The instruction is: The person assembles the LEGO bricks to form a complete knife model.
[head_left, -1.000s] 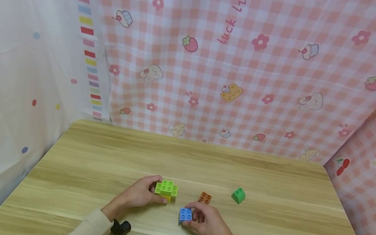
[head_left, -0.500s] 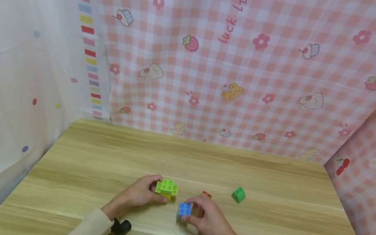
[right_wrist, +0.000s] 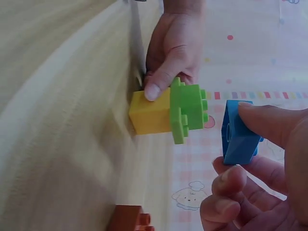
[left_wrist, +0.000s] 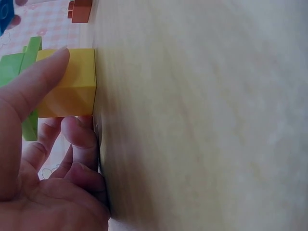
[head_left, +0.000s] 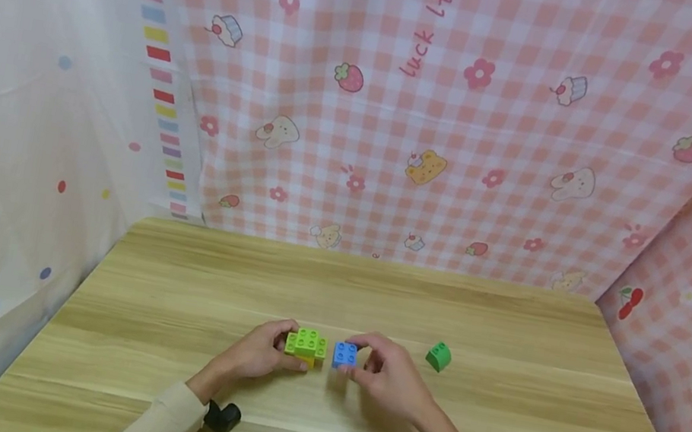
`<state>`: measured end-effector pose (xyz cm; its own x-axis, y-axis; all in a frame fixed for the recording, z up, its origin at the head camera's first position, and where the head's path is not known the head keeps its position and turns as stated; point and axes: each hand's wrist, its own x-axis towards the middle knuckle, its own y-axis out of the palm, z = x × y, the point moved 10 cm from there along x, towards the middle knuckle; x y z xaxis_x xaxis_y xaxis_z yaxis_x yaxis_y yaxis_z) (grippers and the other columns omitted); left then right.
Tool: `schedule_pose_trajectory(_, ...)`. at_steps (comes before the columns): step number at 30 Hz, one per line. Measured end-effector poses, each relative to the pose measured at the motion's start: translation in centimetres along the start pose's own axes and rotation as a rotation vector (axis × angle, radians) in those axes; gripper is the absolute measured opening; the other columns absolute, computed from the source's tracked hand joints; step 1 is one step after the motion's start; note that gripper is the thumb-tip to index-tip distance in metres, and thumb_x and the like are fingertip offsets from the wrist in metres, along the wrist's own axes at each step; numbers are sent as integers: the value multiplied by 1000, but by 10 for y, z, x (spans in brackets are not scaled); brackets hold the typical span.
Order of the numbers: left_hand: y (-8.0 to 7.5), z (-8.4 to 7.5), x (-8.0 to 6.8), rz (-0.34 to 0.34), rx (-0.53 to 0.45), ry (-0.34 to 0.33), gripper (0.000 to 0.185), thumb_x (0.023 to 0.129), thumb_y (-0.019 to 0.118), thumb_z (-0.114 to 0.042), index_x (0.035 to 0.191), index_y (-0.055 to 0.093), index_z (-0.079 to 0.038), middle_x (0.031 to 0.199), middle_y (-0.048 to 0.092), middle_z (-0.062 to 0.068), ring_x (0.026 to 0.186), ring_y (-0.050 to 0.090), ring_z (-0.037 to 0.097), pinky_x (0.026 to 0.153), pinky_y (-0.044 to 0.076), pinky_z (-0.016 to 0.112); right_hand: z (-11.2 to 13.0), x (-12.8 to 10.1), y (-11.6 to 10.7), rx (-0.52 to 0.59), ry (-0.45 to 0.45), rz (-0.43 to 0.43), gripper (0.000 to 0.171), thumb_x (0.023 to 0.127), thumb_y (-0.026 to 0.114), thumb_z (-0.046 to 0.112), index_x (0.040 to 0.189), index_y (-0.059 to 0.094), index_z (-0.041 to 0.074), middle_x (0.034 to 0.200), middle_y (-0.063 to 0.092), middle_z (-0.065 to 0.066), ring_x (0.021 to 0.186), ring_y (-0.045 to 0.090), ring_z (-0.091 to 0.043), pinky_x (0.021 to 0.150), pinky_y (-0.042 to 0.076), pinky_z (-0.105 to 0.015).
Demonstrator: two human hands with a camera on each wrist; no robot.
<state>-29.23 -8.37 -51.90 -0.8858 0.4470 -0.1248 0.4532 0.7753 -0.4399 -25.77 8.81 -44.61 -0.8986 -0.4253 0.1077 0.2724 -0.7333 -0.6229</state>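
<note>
Blue brick up in the air, green-on-yellow stack on the table

The blue brick (head_left: 345,355) sits studs-up just right of the stack (head_left: 306,346), a green plate capping a yellow block, nearer the tabletop's front edge.

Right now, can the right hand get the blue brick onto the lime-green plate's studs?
Probably yes. The right hand pinches the blue brick just beside the lime-green plate, whose studs are bare; the left hand grips only the stack's side.

Smooth, slightly glossy plastic blue brick (head_left: 345,355) and lime brick (head_left: 306,343) on matt wood-grain table (head_left: 489,427)
</note>
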Motion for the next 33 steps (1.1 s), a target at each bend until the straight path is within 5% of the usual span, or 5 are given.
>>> schedule_pose_trajectory(8,0,-2,0,4,-25,8,33,76,78,-21,102,58,-16,91,62,0,83,56,15,74,44,31,7,14,-6,36,-12,-38,35,82,72,21,115,61,21,79,55,9,59,47,-8,49,39,-21)
schedule_pose_trajectory(15,-1,-28,-12,13,-36,10,26,78,75,-11,99,58,-12,90,62,5,82,55,16,73,44,31,8,27,-2,28,-22,-46,34,83,71,23,116,61,20,90,59,7,64,51,-11,51,42,-23)
schedule_pose_trajectory(25,-3,0,0,-16,14,-8,31,75,78,-25,98,58,-19,84,57,1,78,51,15,69,41,29,15,43,8,46,-58,-63,34,82,72,26,114,62,17,95,60,6,63,49,-10,54,41,-22)
schedule_pose_trajectory(33,-2,0,0,-14,9,-8,29,76,78,-24,97,58,-19,82,55,0,74,48,15,64,39,27,18,49,25,51,-70,-17,34,83,71,27,114,62,16,100,60,4,64,49,-10,55,41,-22)
